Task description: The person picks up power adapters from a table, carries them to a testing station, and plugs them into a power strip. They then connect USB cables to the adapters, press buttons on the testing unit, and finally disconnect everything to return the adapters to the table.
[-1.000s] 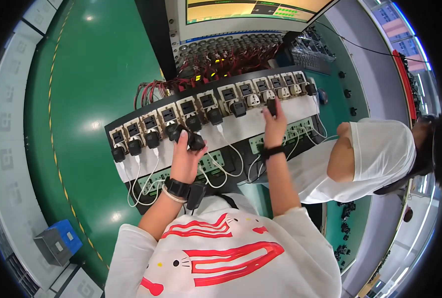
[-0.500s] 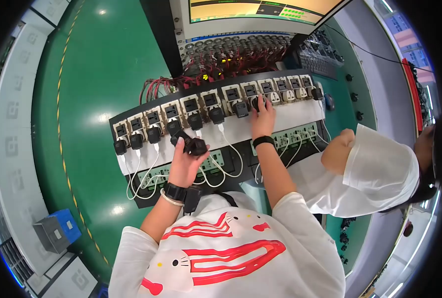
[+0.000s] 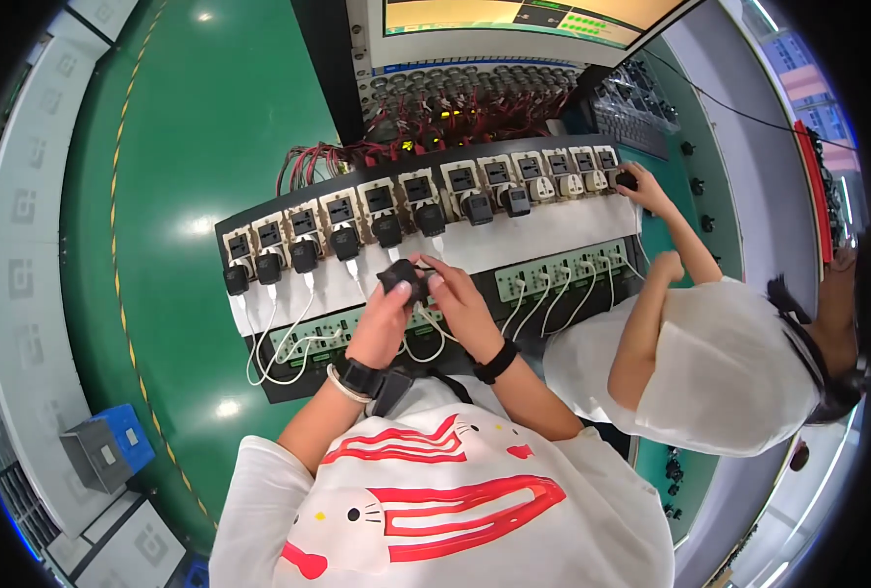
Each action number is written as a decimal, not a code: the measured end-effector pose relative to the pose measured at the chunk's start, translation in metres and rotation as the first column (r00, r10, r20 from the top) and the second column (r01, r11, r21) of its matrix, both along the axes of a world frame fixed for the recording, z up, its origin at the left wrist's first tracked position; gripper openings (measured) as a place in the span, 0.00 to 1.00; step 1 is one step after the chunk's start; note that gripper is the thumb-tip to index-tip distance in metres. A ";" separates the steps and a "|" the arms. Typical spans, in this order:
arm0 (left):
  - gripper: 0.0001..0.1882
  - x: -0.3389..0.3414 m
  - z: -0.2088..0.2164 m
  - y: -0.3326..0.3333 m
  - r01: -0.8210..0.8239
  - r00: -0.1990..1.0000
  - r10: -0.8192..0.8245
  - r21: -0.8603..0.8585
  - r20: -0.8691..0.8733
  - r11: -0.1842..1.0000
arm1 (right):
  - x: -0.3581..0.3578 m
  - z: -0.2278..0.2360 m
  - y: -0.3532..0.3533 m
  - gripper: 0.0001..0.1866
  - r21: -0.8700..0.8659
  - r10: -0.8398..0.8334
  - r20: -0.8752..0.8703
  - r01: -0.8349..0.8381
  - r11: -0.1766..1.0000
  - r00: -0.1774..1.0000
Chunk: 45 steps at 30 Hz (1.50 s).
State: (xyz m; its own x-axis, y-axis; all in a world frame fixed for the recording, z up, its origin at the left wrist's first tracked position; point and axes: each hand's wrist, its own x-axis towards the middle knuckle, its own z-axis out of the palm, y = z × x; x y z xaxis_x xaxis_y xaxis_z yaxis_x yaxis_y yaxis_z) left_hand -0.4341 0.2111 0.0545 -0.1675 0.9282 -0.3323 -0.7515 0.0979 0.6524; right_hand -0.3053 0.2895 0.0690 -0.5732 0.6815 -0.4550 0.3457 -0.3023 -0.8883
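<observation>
In front of my chest, over the near side of the socket board (image 3: pixel 563 227), my left hand (image 3: pixel 381 331) is closed round black power adapters (image 3: pixel 399 278); how many is hidden. My right hand (image 3: pixel 463 312) meets it there, its thumb and fingers closed on one adapter of that bunch. Along the board runs a row of sockets with black adapters plugged in, among them a middle adapter (image 3: pixel 478 208) and its right neighbour (image 3: pixel 515 201), both without a cable. Several adapters further left have white cables plugged into them.
A co-worker's hand (image 3: pixel 651 192) is at a black adapter (image 3: pixel 628 180) at the row's right end. Nearer lies a green port strip (image 3: pixel 551 277) with white cables. Behind the board stand red wiring (image 3: pixel 313 169) and a monitor (image 3: pixel 514 22). A keyboard (image 3: pixel 633 134) lies beyond.
My right hand has left the socket row, where an adapter now sits, and come back to the adapters in my left hand. The co-worker's arm has reached out to the row's right end.
</observation>
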 end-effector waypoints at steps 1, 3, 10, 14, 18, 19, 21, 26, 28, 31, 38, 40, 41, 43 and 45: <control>0.25 0.001 0.002 0.000 0.003 1.000 -0.003 -0.001 0.001 1.000 | 0.002 -0.003 -0.002 0.29 -0.001 -0.003 0.001 0.003 1.000 1.000; 0.27 0.003 0.003 0.002 0.025 0.984 -0.029 0.025 0.173 0.999 | 0.009 -0.006 -0.006 0.29 0.238 0.097 -0.216 -0.044 0.970 0.972; 0.22 0.001 -0.001 0.004 0.072 0.989 -0.082 0.080 0.126 0.994 | 0.021 -0.010 -0.004 0.29 -0.097 -0.067 -0.369 0.033 0.995 0.927; 0.22 0.001 0.005 0.009 0.052 0.982 -0.062 0.062 0.179 0.997 | 0.024 0.002 -0.001 0.34 0.120 0.098 -0.290 -0.065 0.991 0.952; 0.23 -0.010 0.001 0.008 0.071 0.918 -0.086 0.053 0.387 0.996 | 0.029 0.004 0.012 0.30 0.389 0.254 -0.086 -0.202 0.899 0.963; 0.22 -0.012 0.000 0.009 0.101 0.887 -0.117 0.059 0.446 0.993 | 0.031 0.004 0.018 0.26 0.386 0.162 -0.110 -0.108 0.916 0.981; 0.22 -0.020 0.006 0.008 0.115 0.918 -0.112 0.017 0.381 0.993 | 0.044 -0.011 0.049 0.19 0.422 -0.108 -0.044 0.117 0.899 0.993; 0.22 -0.032 0.005 0.001 0.074 0.995 -0.066 -0.105 0.075 0.992 | 0.088 -0.042 0.158 0.26 0.821 -0.667 0.285 0.184 0.540 0.688; 0.23 -0.031 0.004 -0.003 -0.004 1.000 0.004 -0.172 0.003 0.985 | 0.090 -0.045 0.167 0.26 0.800 -0.647 0.376 0.120 0.588 0.663; 0.24 -0.027 0.004 -0.005 0.003 0.987 -0.036 -0.210 -0.154 0.978 | 0.091 -0.039 0.172 0.26 0.744 -0.605 0.503 0.047 0.667 0.617; 0.25 -0.024 0.012 0.008 0.015 0.916 -0.106 -0.229 -0.387 0.973 | 0.075 -0.020 0.179 0.23 0.619 -0.465 0.729 -0.194 0.761 0.502; 0.25 -0.026 0.014 0.010 0.017 0.910 -0.106 -0.219 -0.402 0.976 | 0.077 -0.022 0.184 0.22 0.580 -0.429 0.754 -0.196 0.791 0.497; 0.25 -0.027 0.015 0.011 0.006 0.907 -0.097 -0.216 -0.410 0.976 | 0.077 -0.024 0.185 0.21 0.589 -0.446 0.741 -0.165 0.791 0.502; 0.25 -0.029 0.013 0.010 -0.006 0.904 -0.089 -0.220 -0.419 0.976 | 0.074 -0.029 0.186 0.20 0.592 -0.458 0.730 -0.136 0.794 0.507; 0.25 -0.031 0.004 0.009 -0.039 0.817 -0.050 -0.141 -0.575 0.989 | 0.069 -0.034 0.189 0.20 0.623 -0.494 0.760 -0.253 0.741 0.423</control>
State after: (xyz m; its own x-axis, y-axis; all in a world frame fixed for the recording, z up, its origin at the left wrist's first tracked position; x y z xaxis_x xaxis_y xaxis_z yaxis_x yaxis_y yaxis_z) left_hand -0.4649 0.2203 0.0588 -0.3644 0.8807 -0.3027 -0.2417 0.2245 0.9440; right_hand -0.2363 0.4789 0.0348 -0.0189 0.9951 -0.0969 0.9956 0.0099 -0.0931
